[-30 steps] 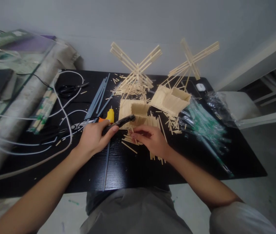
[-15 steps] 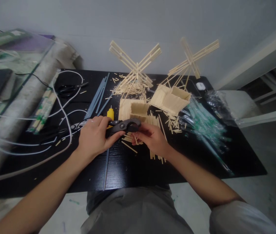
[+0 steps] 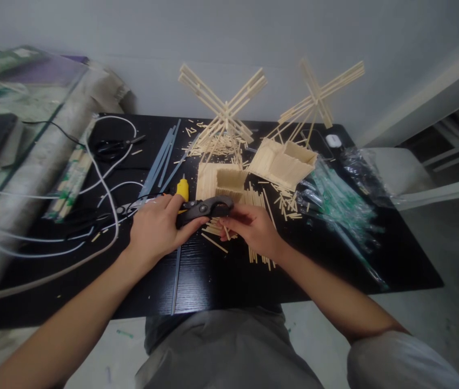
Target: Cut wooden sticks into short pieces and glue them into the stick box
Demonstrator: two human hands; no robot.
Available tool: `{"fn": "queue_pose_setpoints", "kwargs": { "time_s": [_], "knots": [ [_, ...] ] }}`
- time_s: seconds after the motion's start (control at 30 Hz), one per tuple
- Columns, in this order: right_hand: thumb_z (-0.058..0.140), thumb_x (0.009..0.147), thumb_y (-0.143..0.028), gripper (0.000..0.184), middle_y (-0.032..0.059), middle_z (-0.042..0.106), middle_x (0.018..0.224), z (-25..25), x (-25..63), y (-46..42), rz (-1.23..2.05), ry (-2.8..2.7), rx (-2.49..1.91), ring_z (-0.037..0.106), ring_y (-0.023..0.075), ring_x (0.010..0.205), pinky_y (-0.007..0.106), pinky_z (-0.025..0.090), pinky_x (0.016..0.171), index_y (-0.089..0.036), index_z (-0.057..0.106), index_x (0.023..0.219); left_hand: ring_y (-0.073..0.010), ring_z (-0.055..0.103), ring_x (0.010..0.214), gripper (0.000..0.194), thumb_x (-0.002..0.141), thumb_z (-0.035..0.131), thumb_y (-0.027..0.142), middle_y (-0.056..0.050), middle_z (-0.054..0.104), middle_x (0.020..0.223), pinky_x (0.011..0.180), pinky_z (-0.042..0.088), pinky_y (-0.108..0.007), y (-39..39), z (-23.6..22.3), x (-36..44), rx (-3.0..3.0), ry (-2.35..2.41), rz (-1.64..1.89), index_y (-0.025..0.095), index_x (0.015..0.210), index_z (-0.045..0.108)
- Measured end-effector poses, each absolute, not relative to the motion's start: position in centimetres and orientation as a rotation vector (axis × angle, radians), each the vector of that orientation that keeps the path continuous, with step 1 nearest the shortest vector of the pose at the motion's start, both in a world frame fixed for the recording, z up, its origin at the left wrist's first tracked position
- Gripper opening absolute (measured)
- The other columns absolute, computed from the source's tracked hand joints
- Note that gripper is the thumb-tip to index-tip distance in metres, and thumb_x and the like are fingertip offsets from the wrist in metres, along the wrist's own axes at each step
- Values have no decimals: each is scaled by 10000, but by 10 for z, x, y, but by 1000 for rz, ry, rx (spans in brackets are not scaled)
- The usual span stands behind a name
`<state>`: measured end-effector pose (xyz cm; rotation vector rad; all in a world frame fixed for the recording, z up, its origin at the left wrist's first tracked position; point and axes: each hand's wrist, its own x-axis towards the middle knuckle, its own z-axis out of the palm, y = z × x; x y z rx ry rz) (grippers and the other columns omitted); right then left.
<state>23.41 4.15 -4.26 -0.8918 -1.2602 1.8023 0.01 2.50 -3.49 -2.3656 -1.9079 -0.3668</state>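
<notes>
A black cutter (image 3: 204, 209) is clamped in the left hand (image 3: 154, 227) over the worktop (image 3: 221, 286), its head towards 3 o'clock. Since a second ago it has been levelled and brought to the right hand (image 3: 255, 229), where a thin stick (image 3: 227, 233) is pinched; tool and stick thus seem lined up. A windmill model (image 3: 206, 181) is set at 1 o'clock, loose sticks (image 3: 259, 256) at 4.

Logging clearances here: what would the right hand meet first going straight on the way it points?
The right hand would probably meet the head of the black pliers, held by the left hand. They overlap in the picture, so any gap is unclear.
</notes>
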Motion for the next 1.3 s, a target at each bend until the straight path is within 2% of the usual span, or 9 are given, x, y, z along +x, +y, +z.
{"fn": "queue_pose_setpoints", "kwargs": {
  "time_s": [0.23, 0.63, 0.83, 1.1, 1.3],
  "knots": [
    [875, 782, -398, 244, -5, 744, 763, -43, 234, 42, 1812, -1209, -927, 676, 118, 607, 279, 619, 615, -196, 772, 872, -306, 679, 815, 683, 919, 404, 796, -125, 710, 903, 643, 386, -353, 23, -34, 4, -2354, -2033, -278, 176, 1001, 678],
    [908, 736, -384, 272, -10, 746, 768, -47, 233, 42, 1822, -1188, -926, 680, 115, 619, 275, 628, 616, -198, 779, 886, -310, 679, 849, 679, 943, 365, 781, -131, 697, 921, 692, 432, -373, 25, -35, 3, -2381, -1937, -300, 175, 995, 667],
    [901, 750, -390, 246, 2, 754, 769, -46, 233, 42, 1837, -1180, -932, 687, 118, 626, 274, 635, 621, -194, 778, 834, -311, 688, 805, 638, 944, 389, 761, -117, 722, 888, 643, 402, -360, 23, -37, 2, -2391, -2020, -278, 188, 996, 665],
    [901, 753, -399, 294, 19, 776, 828, -49, 234, 44, 1865, -1156, -932, 726, 129, 659, 287, 655, 647, -191, 789, 928, -310, 667, 855, 655, 958, 366, 750, -131, 687, 916, 712, 444, -380, 26, -34, 3, -2404, -1919, -339, 166, 1023, 655],
    [891, 770, -408, 283, 16, 769, 800, -50, 234, 44, 1852, -1182, -950, 715, 127, 640, 283, 647, 639, -183, 793, 911, -303, 683, 834, 640, 958, 362, 753, -116, 701, 885, 673, 408, -360, 24, -34, 3, -2394, -1984, -252, 181, 981, 647]
  ]
}}
